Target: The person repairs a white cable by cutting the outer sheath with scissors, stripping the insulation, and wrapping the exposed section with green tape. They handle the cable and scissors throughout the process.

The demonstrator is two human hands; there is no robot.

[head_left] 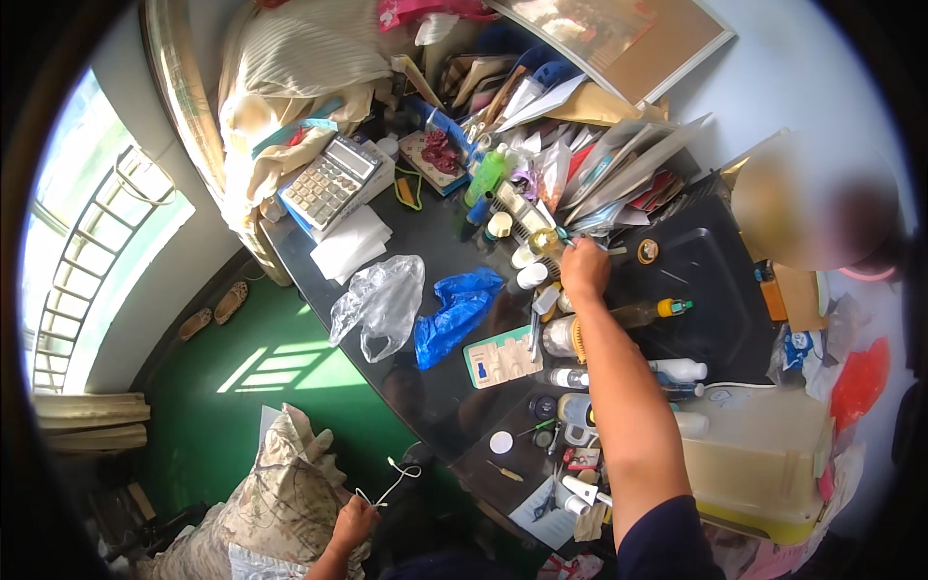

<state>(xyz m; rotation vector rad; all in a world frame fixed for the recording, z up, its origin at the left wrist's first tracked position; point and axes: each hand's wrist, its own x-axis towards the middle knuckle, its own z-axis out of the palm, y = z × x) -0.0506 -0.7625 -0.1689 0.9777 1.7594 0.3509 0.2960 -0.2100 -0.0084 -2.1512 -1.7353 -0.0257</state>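
Cord (396,478), white and looped, is below the blue bag (452,314); the left hand's (356,522) fingers are curled round it, their tips hard to make out. Up and right of the blue bag, the right hand (585,266) is over the desk (440,404) near a bottle (544,242); I cannot tell whether its fingers are apart or clamped. Right of the blue bag, the forearm (633,416) partly hides a jar (558,336). Far above the blue bag, a board (646,56) is cut off.
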